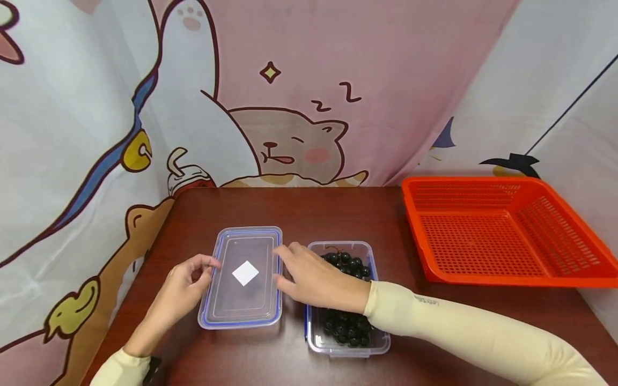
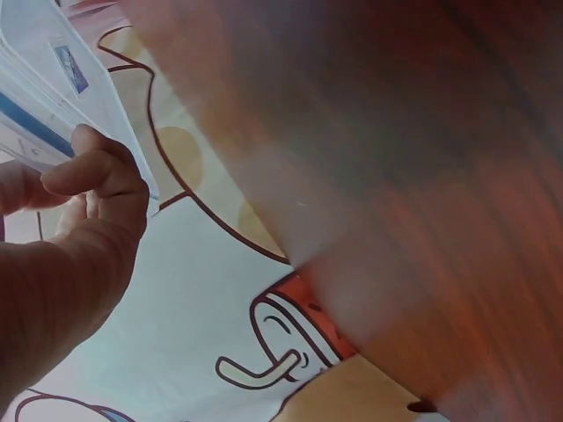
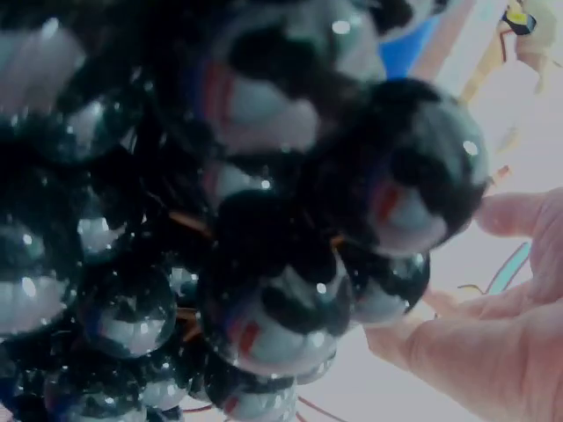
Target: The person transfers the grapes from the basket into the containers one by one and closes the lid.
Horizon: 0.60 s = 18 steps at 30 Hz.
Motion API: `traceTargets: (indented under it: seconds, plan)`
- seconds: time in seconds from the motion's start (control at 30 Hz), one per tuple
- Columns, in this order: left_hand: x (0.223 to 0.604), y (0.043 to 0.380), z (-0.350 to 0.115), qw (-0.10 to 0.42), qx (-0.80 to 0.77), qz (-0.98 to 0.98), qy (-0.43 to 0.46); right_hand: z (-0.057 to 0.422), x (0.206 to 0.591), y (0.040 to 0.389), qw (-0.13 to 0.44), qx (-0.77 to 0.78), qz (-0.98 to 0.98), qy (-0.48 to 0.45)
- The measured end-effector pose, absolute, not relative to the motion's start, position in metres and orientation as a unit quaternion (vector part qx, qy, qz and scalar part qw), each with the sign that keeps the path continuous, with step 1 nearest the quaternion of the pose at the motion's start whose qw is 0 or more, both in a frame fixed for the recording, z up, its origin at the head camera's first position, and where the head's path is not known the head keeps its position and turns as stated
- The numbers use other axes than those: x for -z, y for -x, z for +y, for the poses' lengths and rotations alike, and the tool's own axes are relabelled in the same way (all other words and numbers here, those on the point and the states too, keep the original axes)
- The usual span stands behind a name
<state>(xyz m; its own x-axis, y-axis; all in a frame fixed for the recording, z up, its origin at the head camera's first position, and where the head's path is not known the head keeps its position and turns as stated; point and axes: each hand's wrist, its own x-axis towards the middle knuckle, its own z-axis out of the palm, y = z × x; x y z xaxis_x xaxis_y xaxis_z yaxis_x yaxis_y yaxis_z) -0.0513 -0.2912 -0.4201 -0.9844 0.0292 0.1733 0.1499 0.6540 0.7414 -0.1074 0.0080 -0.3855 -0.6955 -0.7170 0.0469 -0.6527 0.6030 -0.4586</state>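
Observation:
A clear lidded plastic box (image 1: 227, 300) with a blue seal and a white diamond-shaped label (image 1: 245, 273) lies on the table. My left hand (image 1: 185, 281) is at its left rim, fingers bent and fingertips at the edge; the left wrist view shows this hand (image 2: 92, 211) beside the box's side wall (image 2: 53, 97). At the right rim, my right hand (image 1: 314, 276) has its thumb and fingers spread, reaching over a second clear box (image 1: 318, 343) of dark grapes (image 1: 350, 327). The grapes (image 3: 273, 308) fill much of the right wrist view, with the right hand (image 3: 484, 325) at its edge.
A red plastic basket (image 1: 463, 244) with a perforated base stands at the right of the brown table (image 1: 289, 206). Cartoon-printed curtains (image 1: 289, 48) hang behind and on the left.

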Motion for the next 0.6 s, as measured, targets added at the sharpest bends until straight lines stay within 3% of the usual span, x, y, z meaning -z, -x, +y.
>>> traceTargets:
  seconds: [0.23,0.6]
  plan:
    - [0.4,0.056,-0.269,0.019,0.498,-0.867,0.016,0.029,0.375,0.111,0.082,0.282,0.892,0.345]
    - [0.37,0.072,-0.231,0.015,0.523,-0.851,0.052,0.064,0.377,0.116,-0.007,0.405,0.87,0.282]
